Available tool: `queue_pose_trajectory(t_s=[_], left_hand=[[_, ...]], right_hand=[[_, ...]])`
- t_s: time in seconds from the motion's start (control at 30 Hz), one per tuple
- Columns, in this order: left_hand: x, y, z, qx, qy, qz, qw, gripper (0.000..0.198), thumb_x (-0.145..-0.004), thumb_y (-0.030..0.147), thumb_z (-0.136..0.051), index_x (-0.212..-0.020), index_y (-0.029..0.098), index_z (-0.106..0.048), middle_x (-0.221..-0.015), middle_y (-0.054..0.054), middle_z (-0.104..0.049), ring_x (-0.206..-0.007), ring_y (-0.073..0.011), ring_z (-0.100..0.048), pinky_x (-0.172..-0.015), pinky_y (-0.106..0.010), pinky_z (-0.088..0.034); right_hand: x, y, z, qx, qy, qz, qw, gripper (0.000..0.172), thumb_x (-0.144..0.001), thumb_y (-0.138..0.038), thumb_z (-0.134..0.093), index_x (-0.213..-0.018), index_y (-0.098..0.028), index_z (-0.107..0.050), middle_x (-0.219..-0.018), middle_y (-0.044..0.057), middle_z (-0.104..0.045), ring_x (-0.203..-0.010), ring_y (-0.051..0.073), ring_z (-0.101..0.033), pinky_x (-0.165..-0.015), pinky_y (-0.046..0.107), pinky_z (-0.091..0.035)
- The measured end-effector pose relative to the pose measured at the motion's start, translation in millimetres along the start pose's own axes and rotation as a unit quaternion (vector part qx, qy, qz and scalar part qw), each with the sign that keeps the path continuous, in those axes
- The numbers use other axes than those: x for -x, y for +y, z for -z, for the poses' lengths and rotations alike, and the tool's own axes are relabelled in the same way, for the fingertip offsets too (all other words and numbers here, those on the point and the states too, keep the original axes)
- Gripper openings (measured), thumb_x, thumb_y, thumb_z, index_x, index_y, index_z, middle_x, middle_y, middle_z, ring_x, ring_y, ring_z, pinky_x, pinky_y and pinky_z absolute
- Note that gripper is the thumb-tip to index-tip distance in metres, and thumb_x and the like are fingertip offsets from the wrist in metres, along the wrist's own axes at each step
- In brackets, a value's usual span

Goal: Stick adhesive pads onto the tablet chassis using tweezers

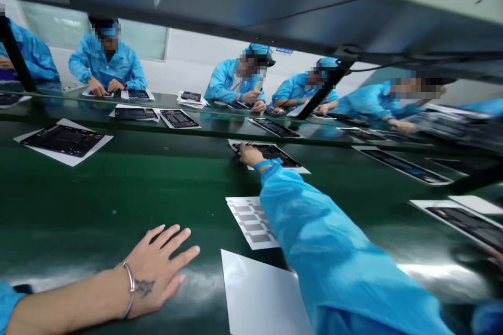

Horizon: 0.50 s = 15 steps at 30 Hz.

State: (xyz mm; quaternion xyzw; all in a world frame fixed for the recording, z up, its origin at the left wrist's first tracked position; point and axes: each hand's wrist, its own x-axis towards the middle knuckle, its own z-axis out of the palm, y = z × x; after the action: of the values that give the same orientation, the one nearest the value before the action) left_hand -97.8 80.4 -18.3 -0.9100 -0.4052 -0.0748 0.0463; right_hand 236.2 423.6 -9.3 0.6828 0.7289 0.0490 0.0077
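Observation:
My left hand (pixel 163 267) lies palm down on the green bench (pixel 157 188), fingers spread and holding nothing. Farther off, my right hand (pixel 251 156) reaches to the left end of a black tablet housing (pixel 281 156) that rests on a white sheet (pixel 301 169). Its fingers are bent around that end, and the fingertips are partly hidden. Below my right forearm is a white sheet of grey rectangular stickers (pixel 250 222), partly covered by the blue sleeve. Nearer to me lies a plain white sheet (pixel 261 293).
Another tablet housing (pixel 63 138) lies on paper at the left, and one (pixel 469 222) at the right. Several more line the raised far strip. Co-workers in blue sit across. A metal shelf (pixel 275 15) hangs overhead, with a dark post (pixel 324 91) below it.

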Motion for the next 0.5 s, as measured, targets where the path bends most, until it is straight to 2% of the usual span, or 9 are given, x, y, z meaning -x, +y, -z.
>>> queue_pose_trajectory(t_s=[0.1,0.17,0.23,0.3,0.37,0.4,0.47,0.5], left_hand=[[-7.7,-11.2,0.8,-0.010,-0.010,-0.027,1.000,0.051,-0.099,0.042,-0.037,-0.149,0.030,-0.034,-0.155,-0.001,-0.035,-0.142,-0.0232,-0.033,-0.113,-0.040,-0.031],[-24.3,-23.1,5.7,-0.039,-0.003,-0.021,0.999,0.055,-0.100,0.043,-0.036,-0.151,0.023,-0.030,-0.156,-0.004,-0.034,-0.143,-0.0244,-0.029,-0.114,-0.039,-0.029],[-46.9,-36.3,14.8,-0.090,0.023,0.009,0.996,0.058,-0.100,0.040,-0.039,-0.152,0.016,-0.028,-0.157,-0.009,-0.031,-0.145,-0.0258,-0.025,-0.117,-0.040,-0.023],[-67.7,-46.5,28.0,-0.149,0.051,0.044,0.987,0.062,-0.098,0.036,-0.048,-0.150,0.010,-0.029,-0.156,-0.014,-0.029,-0.146,-0.0277,-0.022,-0.117,-0.040,-0.020],[-77.6,-48.6,44.2,-0.201,0.060,0.058,0.976,0.058,-0.094,0.031,-0.057,-0.143,0.007,-0.038,-0.149,-0.018,-0.040,-0.140,-0.0292,-0.032,-0.112,-0.040,-0.027],[-76.8,-45.1,53.0,-0.218,0.056,0.054,0.973,0.048,-0.094,0.027,-0.057,-0.136,0.008,-0.045,-0.139,-0.018,-0.050,-0.133,-0.0287,-0.042,-0.107,-0.039,-0.033],[-63.3,-27.9,71.3,-0.227,0.035,0.021,0.973,0.024,-0.096,0.020,-0.050,-0.118,0.013,-0.058,-0.112,-0.013,-0.064,-0.110,-0.0248,-0.057,-0.091,-0.035,-0.042],[-51.3,-15.0,80.4,-0.226,0.030,-0.007,0.974,0.019,-0.097,0.017,-0.045,-0.109,0.016,-0.061,-0.098,-0.010,-0.065,-0.097,-0.0226,-0.060,-0.082,-0.033,-0.044]], right_hand=[[19.6,-23.3,25.4,-0.032,0.018,0.023,0.999,0.035,-0.093,-0.034,-0.060,-0.122,-0.014,-0.057,-0.118,0.010,-0.062,-0.100,0.021,-0.063,-0.085,0.042,-0.053],[42.9,-43.2,44.9,-0.062,0.033,0.068,0.995,0.034,-0.090,-0.024,-0.061,-0.121,-0.011,-0.056,-0.108,0.011,-0.066,-0.093,0.022,-0.065,-0.081,0.038,-0.052],[76.5,-65.7,63.5,-0.093,0.046,0.135,0.985,0.039,-0.084,-0.010,-0.059,-0.123,-0.009,-0.053,-0.095,0.011,-0.070,-0.087,0.023,-0.066,-0.077,0.032,-0.048],[119.8,-88.8,79.9,-0.124,0.049,0.212,0.968,0.046,-0.080,-0.004,-0.054,-0.125,-0.013,-0.051,-0.086,0.006,-0.070,-0.080,0.020,-0.066,-0.072,0.027,-0.045],[169.7,-108.8,94.7,-0.153,0.045,0.275,0.948,0.045,-0.081,-0.007,-0.051,-0.125,-0.017,-0.049,-0.082,0.003,-0.069,-0.074,0.018,-0.066,-0.068,0.024,-0.044],[195.8,-115.8,102.0,-0.169,0.042,0.304,0.937,0.045,-0.081,-0.009,-0.051,-0.125,-0.018,-0.048,-0.079,0.001,-0.068,-0.071,0.017,-0.065,-0.066,0.024,-0.044],[247.7,-121.2,117.5,-0.226,0.041,0.384,0.894,0.044,-0.080,-0.009,-0.051,-0.123,-0.016,-0.050,-0.077,0.002,-0.067,-0.067,0.017,-0.065,-0.063,0.024,-0.044],[272.5,-118.7,125.5,-0.258,0.056,0.401,0.877,0.041,-0.081,-0.010,-0.051,-0.121,-0.017,-0.052,-0.078,0.002,-0.067,-0.067,0.016,-0.065,-0.062,0.024,-0.045]])
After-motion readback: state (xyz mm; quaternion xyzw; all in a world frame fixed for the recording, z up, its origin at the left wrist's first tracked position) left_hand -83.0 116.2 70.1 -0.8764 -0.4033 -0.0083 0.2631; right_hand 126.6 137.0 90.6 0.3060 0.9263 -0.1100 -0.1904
